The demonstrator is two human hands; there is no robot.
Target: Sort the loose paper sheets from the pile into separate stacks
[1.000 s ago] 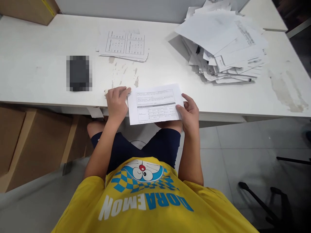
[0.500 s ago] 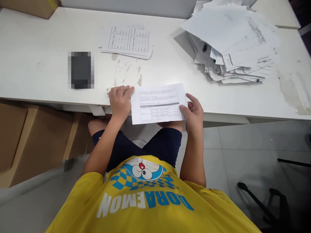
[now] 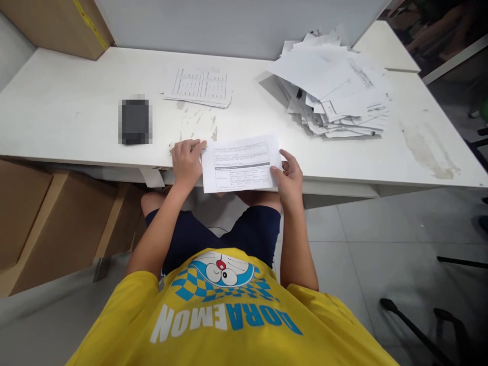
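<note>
A printed form sheet (image 3: 240,170), folded or stacked, lies over the table's front edge with its lower part jutting past it. On its right side my right hand (image 3: 290,178) is closed, thumb on top and fingers behind the paper. My left hand (image 3: 187,163) rests by the sheet's left edge, fingers bent over the tabletop. Small pale ends of something stick out on both sides of those fingers; its kind is hidden.
Farther back on the white table (image 3: 95,81) lies a small stack of printed slips (image 3: 200,85). A tall messy paper pile (image 3: 328,86) stands at the right. A dark blurred-out item (image 3: 134,122) is at the left. Cardboard boxes (image 3: 57,25) stand behind and below left.
The view has shifted, showing more of the back of the table. Both hands and the form sheet keep nearly the same places relative to the table edge.
</note>
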